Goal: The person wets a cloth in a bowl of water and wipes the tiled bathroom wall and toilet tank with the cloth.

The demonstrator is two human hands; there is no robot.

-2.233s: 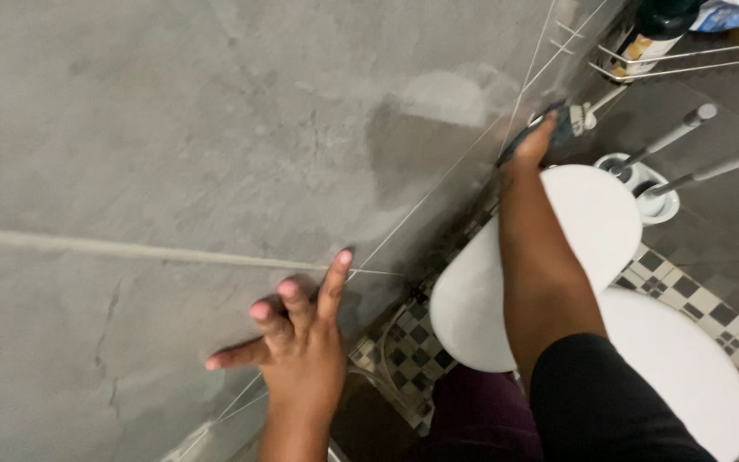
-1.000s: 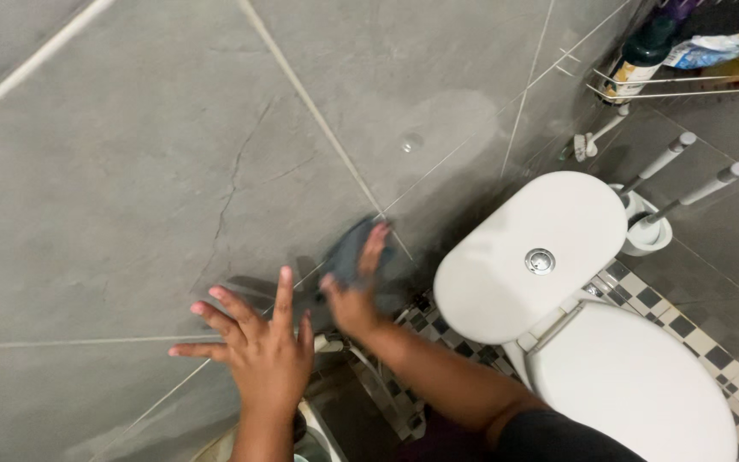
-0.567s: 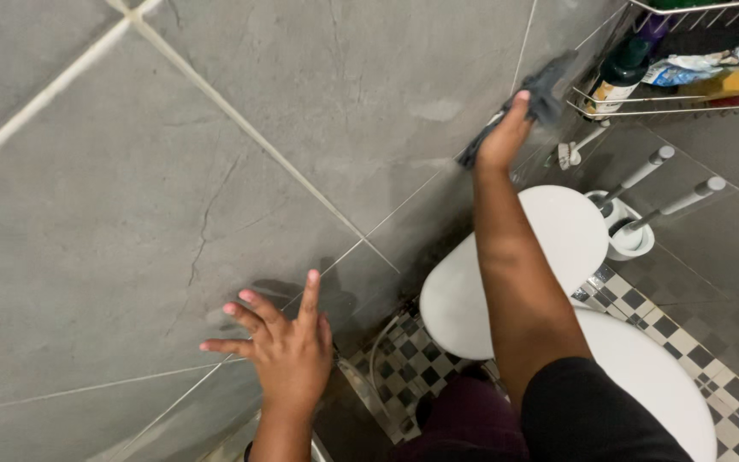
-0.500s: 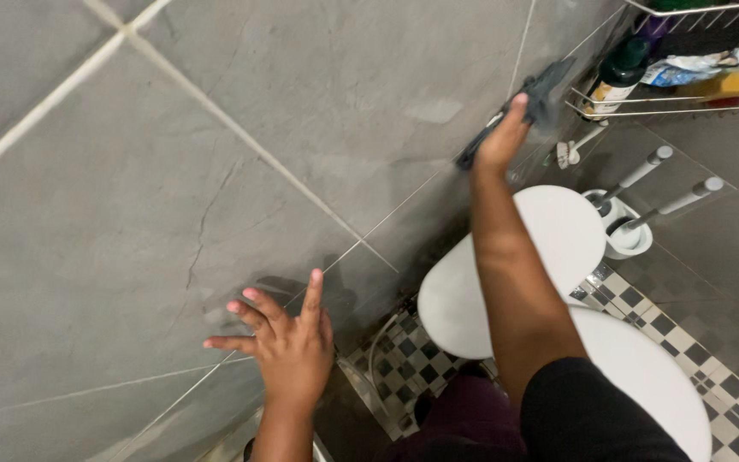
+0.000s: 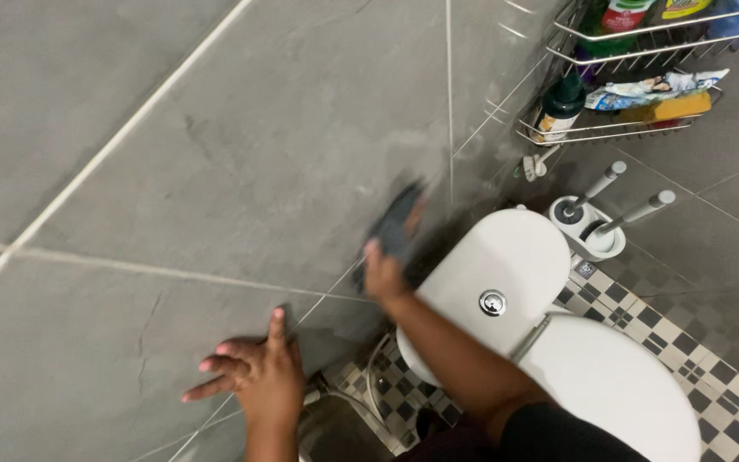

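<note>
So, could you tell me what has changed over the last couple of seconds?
The right hand swept the dark cloth down the grey tiled wall, from up by the wire rack to beside the toilet cistern. The left hand stayed spread flat on the wall.

Grey tiled wall (image 5: 215, 171), checkered floor (image 5: 712, 393)

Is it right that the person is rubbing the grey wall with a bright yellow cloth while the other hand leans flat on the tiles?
Not quite. In the head view the cloth in the right hand is dark blue-grey, not bright yellow. The rest holds: it is pressed to the grey wall, and the left hand leans flat on the tiles.
</note>
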